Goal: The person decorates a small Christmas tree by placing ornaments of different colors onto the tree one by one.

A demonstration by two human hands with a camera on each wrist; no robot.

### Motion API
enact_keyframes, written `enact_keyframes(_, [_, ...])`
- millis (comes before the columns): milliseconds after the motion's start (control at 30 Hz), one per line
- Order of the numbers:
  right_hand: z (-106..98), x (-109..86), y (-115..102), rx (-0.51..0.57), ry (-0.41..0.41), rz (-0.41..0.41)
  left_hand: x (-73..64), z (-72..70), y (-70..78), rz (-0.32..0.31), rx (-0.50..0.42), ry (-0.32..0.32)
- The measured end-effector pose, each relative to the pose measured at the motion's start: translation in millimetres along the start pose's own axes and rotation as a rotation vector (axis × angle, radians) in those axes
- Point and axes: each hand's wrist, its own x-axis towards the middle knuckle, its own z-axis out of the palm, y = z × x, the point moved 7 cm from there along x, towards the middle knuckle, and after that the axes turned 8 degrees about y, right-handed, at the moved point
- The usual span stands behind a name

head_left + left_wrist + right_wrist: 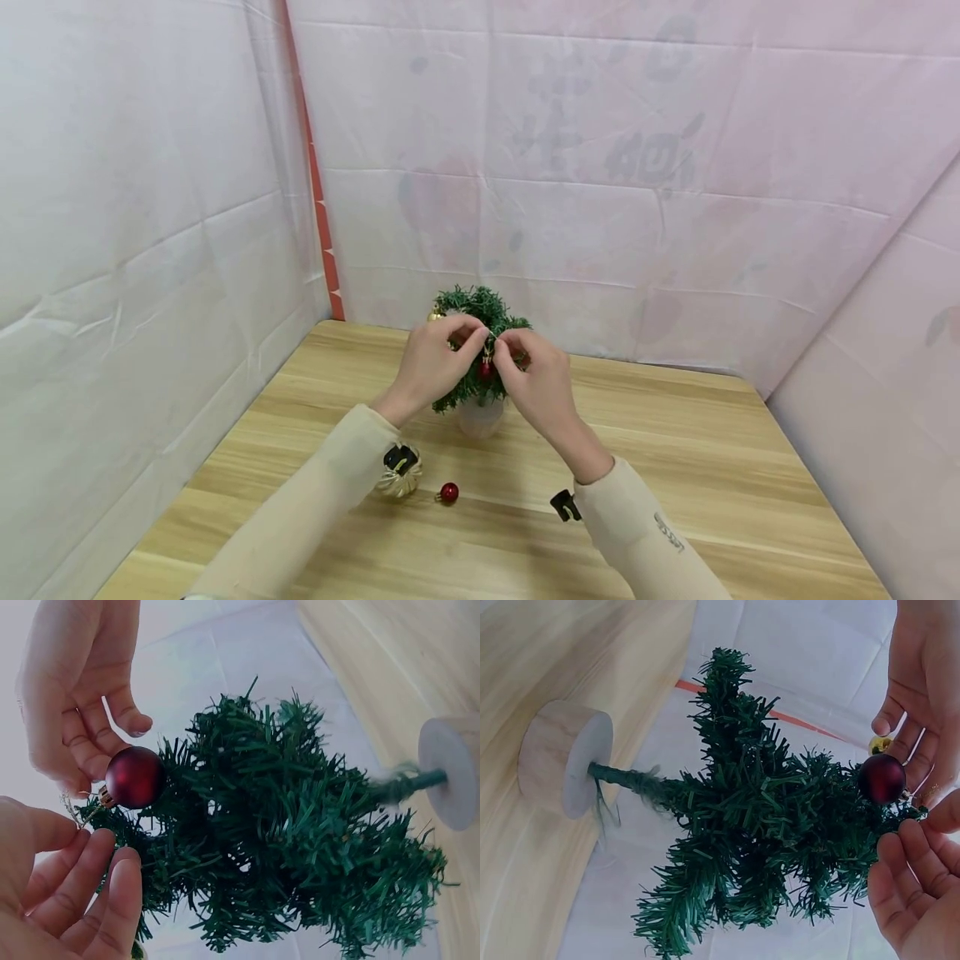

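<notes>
A small green artificial Christmas tree [480, 304] stands upright on a round wooden base [562, 757]. In front of its top hangs a dark red bauble [135, 777] with a gold cap and a thin gold string loop [81, 817]. My left hand [438, 358] pinches the string between thumb and forefinger, seen at the lower left of the left wrist view. From the other side, my right hand [536, 379] also pinches the string, its fingertips close to the left hand's. A gold bauble [880, 745] shows beside the treetop, partly hidden by fingers.
A second red bauble [448, 492] lies on the wooden table [675, 467], nearer than the tree. Left of it sits a ribbed pale-gold ornament [401, 482], partly covered by the left wrist's black camera mount [400, 458]. Pale cloth walls [562, 208] enclose the table's back and sides.
</notes>
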Motion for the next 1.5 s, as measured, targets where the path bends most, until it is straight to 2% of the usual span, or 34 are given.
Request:
enact_keyframes(467, [-1.4, 4.4, 3.7, -0.077, 0.022, -0.006, 4.8, 4.7, 5.6, 0.079, 0.163, 0.017])
enact_keyframes(867, [-0.9, 3.1, 9.9, -0.117, 0.014, 0.005, 5.1, 9.0, 4.6, 0.079, 0.188, 0.001])
enact_keyframes(1300, [1.4, -0.3, 13.1, -0.108, -0.003, 0.018, -0.2, 11.7, 2.1, 0.106, 0.165, -0.023])
enact_keyframes(1500, [3.0, -2.6, 12.9, -0.106, -0.008, 0.009, -1.3, 11.0, 3.2, 0.121, 0.150, -0.009])
